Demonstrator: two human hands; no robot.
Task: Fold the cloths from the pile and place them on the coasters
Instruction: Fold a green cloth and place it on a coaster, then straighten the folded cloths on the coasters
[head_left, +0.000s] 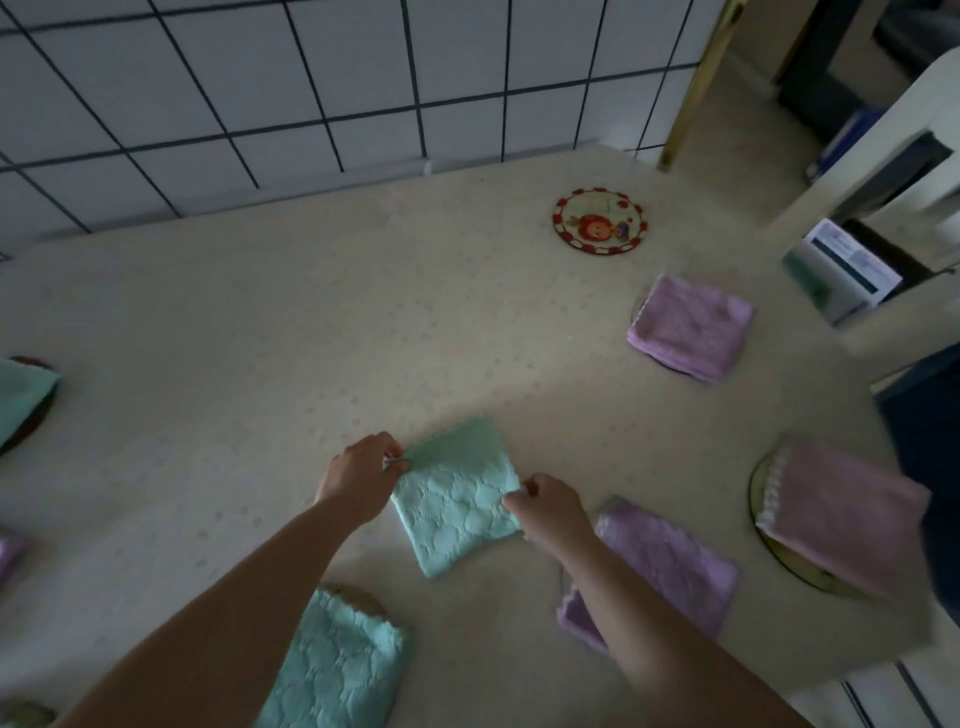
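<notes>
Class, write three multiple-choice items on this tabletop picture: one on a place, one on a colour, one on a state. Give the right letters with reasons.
1. Where is the bare round coaster?
A. at the far side of the table, near the tiled wall
B. under the person's left forearm
C. stacked on the pink cloth

2. What colour is the cloth held by both hands?
A. purple
B. mint green
C. red

3. What state is that cloth in?
A. folded into a small square, flat on the table
B. crumpled in a ball
C. hanging in the air

Answers:
1 A: the coaster lies uncovered by the tiled wall.
2 B: the left hand and right hand pinch opposite edges of the mint green cloth.
3 A: it lies square on the table.
</notes>
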